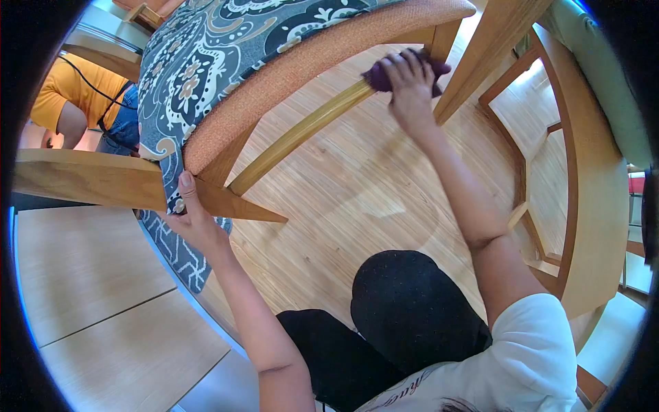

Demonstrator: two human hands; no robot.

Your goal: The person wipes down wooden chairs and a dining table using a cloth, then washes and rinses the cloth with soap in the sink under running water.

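While the hands (pixel 412 95) grasp patterned fabric (pixel 173 182) (left) and purple cloth (pixel 377 77) (right), the rail (pixel 302 134) slants lengthwise toward upper right.

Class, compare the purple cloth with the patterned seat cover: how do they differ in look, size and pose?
The purple cloth looks plain and dark; the seat cover carries pale flowers on grey. The purple cloth shows as a small bundle, while the seat cover spreads wider. The purple cloth is bunched under the right hand; the seat cover lies over the orange seat. Both are touched, the seat cover by the left hand.
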